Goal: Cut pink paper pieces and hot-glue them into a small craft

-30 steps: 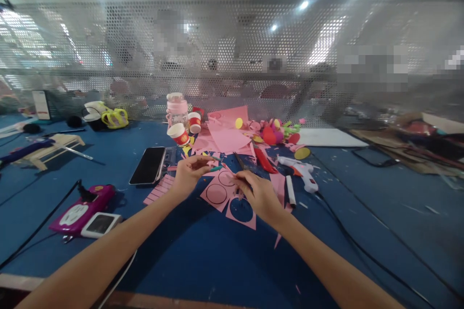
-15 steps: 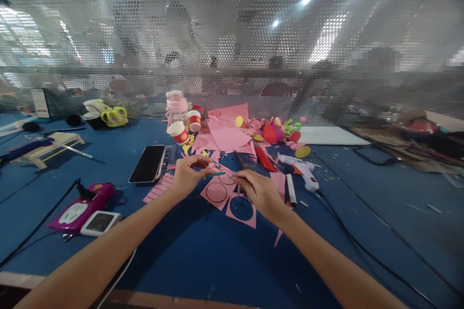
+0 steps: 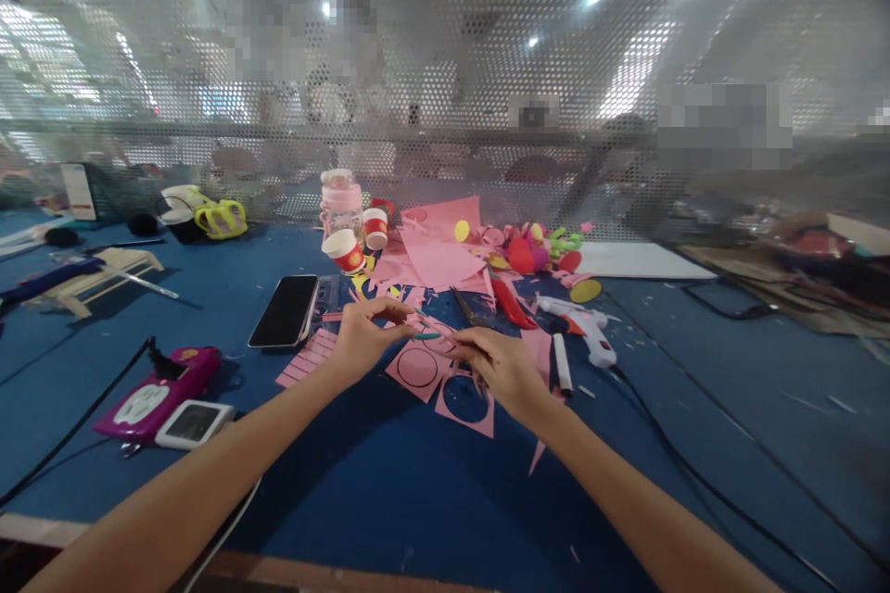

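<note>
My left hand (image 3: 367,335) pinches a thin teal piece (image 3: 426,335) with a curved outline; its exact kind is too small to tell. Across from it, the closed fingertips of my right hand (image 3: 502,369) grip a narrow pink strip (image 3: 451,339), which reaches toward the teal piece. Whether the two touch is unclear. Below the hands lies a pink sheet with drawn black circles (image 3: 417,369). Beside it is a pink square with a round hole cut out (image 3: 479,420). Dark-bladed scissors (image 3: 462,304) lie just beyond my right hand, partly hidden.
A phone (image 3: 284,311) and lined pink paper (image 3: 310,356) lie left. Behind are paper cups (image 3: 343,252), a bottle (image 3: 340,200) and pink scraps (image 3: 438,259). A glue gun (image 3: 588,330) with trailing cord and a white marker (image 3: 563,363) are right. A purple power strip (image 3: 146,398) sits front left.
My right fingers have shifted slightly with the pink strip, which now shows closer to the teal piece. The whole view has tilted a little; the things on the table stay put.
</note>
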Demonstrator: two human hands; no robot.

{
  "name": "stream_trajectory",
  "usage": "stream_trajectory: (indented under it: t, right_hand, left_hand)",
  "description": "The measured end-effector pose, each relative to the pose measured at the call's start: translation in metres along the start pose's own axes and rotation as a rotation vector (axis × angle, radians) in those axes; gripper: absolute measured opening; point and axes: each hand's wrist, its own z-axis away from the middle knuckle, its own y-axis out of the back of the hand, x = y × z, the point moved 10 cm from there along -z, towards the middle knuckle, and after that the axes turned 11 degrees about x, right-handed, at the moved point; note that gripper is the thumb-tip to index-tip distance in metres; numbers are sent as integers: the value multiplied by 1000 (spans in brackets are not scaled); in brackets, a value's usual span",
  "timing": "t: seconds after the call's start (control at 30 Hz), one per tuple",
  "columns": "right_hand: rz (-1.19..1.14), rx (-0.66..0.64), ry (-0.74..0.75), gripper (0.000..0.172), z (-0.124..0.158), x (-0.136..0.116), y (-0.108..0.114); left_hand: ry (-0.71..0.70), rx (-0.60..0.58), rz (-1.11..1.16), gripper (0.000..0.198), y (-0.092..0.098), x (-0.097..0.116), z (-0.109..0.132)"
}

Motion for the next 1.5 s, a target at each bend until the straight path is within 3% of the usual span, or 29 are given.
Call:
stream_trajectory:
  t: [0.1, 0.6, 1.5]
  right_hand:
    - [-65, -30, -51, 21, 1, 7, -2]
    - [15, -5, 116, 22, -3, -11, 7]
    - [118, -40, 177, 26, 0, -11, 2]
  left_hand:
    - [-14, 4, -15, 17, 1, 2, -1]
    - [-73, -30, -46, 17, -1, 10, -1]
    - [-108, -34, -97, 16, -1, 11, -1]
